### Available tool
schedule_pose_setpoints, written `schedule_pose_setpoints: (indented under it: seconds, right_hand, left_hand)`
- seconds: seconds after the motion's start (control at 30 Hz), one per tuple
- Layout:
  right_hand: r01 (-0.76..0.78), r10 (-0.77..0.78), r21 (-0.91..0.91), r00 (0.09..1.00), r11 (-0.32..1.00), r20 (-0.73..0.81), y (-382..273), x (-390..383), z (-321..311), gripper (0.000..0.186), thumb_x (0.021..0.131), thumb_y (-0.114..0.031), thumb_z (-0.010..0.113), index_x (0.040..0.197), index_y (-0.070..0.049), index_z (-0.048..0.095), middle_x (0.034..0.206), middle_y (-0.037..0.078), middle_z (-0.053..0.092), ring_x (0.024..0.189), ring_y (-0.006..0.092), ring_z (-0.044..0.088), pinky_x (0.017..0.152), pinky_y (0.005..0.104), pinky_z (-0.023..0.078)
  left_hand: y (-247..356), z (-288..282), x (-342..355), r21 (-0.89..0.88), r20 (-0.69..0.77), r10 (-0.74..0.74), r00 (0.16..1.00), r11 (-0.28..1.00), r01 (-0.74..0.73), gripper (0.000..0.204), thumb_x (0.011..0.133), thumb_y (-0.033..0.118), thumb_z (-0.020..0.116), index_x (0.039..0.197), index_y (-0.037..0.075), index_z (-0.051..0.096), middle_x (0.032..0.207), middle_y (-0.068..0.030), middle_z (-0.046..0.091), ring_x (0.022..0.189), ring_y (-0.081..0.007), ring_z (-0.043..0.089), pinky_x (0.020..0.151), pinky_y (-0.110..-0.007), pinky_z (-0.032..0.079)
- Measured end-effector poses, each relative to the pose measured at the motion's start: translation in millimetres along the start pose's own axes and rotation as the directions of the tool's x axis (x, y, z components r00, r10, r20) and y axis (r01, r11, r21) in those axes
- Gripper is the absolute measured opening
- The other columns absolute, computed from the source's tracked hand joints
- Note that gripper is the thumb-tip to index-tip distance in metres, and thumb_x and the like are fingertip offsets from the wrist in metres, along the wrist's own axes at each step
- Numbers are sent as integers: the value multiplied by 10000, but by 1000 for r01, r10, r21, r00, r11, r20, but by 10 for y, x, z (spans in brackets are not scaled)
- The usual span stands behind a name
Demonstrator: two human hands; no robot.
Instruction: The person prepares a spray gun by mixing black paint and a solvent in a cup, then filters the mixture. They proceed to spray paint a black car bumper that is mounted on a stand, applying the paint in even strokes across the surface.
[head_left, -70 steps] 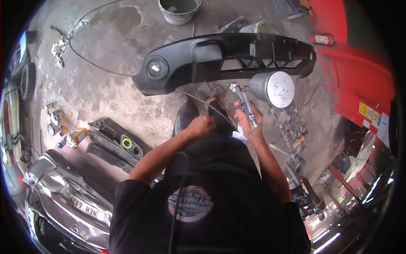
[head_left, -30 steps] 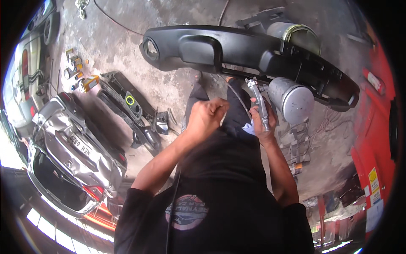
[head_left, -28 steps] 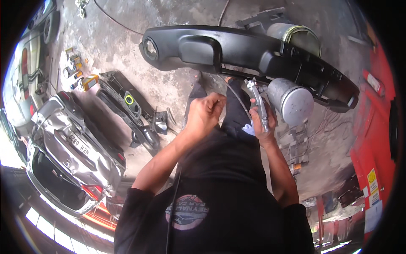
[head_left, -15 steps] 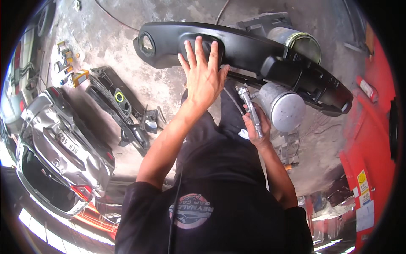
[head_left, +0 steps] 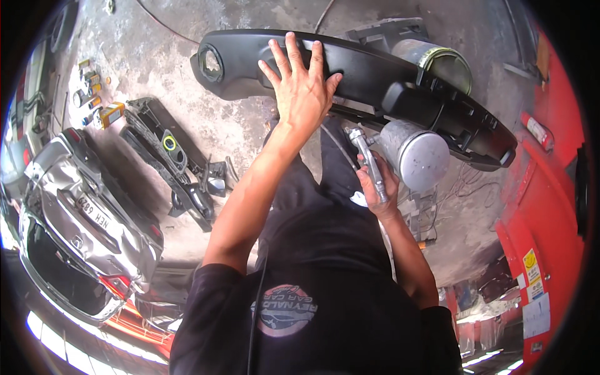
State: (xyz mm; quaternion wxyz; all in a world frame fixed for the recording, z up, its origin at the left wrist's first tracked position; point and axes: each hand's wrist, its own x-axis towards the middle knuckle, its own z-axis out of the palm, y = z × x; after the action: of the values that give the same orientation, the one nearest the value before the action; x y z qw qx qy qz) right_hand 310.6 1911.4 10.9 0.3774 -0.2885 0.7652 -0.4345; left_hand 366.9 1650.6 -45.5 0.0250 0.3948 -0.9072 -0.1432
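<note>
A long black car bumper (head_left: 362, 75) lies across the space in front of me, held up off the floor by a metal can at its right part. My left hand (head_left: 304, 94) is spread flat on its left half, fingers stretched out and holding nothing. Lower and to the right, my right hand (head_left: 382, 184) is closed round a silver spray gun (head_left: 369, 159). The gun's head points toward the bumper without touching it. A thin hose (head_left: 339, 147) runs beside the gun. Something small and white (head_left: 359, 199) shows by the right hand; I cannot make out what it is.
A grey-lidded can (head_left: 425, 159) stands on the bumper's near side, an open can (head_left: 447, 65) on its far side. Black trim parts (head_left: 165, 144) and small bottles and boxes (head_left: 94, 94) lie left. A dented silver car panel (head_left: 94, 225) and a red body (head_left: 550, 212) flank me.
My left hand has slid slightly up and left over the bumper, its fingertips now near the top edge. The right hand still grips the spray gun in almost the same place.
</note>
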Motion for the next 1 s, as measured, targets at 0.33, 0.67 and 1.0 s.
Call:
schedule_pose_setpoints:
  seconds: [0.33, 0.67, 1.0]
  right_hand:
    - [-76, 77, 53, 997, 996, -10, -34, 24, -73, 374, 938, -51, 695, 1301, 33, 664, 1099, 127, 749, 816, 185, 705, 773, 332, 576]
    - [12, -9, 71, 999, 997, -43, -60, 77, -63, 363, 939, -56, 700, 1288, 38, 668, 1095, 135, 750, 814, 194, 705, 773, 335, 576]
    - [20, -20, 50, 1000, 999, -12, -24, 81, -81, 354, 947, -54, 697, 1287, 35, 664, 1109, 128, 750, 809, 183, 698, 769, 334, 575]
  left_hand:
    - [152, -14, -98, -59, 58, 75, 995, 996, -71, 746, 962, 493, 695, 1546, 66, 514, 1681, -327, 241, 1539, -618, 172, 1143, -827, 188]
    - [97, 16, -86, -13, 52, 55, 997, 998, -55, 724, 959, 491, 712, 1539, 96, 534, 1674, -296, 290, 1553, -582, 189, 1160, -800, 199]
    - [71, -3, -55, -16, 41, 18, 999, 1000, -18, 672, 950, 470, 725, 1508, 127, 572, 1669, -286, 304, 1552, -570, 208, 1155, -800, 217]
